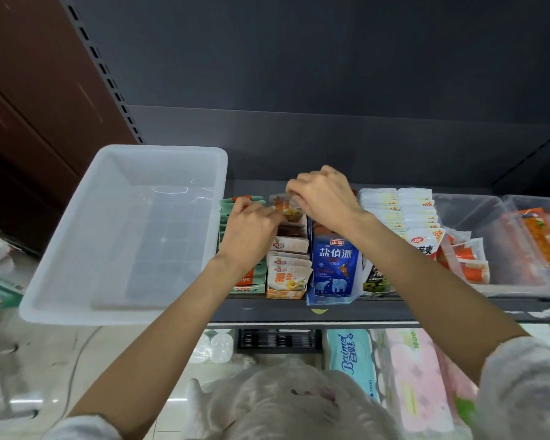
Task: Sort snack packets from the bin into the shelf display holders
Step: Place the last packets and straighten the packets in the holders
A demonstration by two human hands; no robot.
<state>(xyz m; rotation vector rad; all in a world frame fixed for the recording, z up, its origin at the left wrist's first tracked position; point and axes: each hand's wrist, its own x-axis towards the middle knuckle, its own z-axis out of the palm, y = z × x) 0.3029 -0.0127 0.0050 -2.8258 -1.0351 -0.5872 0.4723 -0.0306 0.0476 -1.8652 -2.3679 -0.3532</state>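
Both hands at the orange display holder (287,289); right hand (326,195) pinches a snack packet (284,206) at the row's far end; left hand (251,230) fingers curled on packets beside it; translucent bin (76,249) sits left.

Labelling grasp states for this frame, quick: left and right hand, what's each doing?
Left hand: fingers curled on the snack packet at its left edge.
Right hand: fingers pinch the same packet's top.

Open air above the packed snack holders (288,274) – room to reach in from above; the bin (60,281) blocks the left, seemingly touching them.
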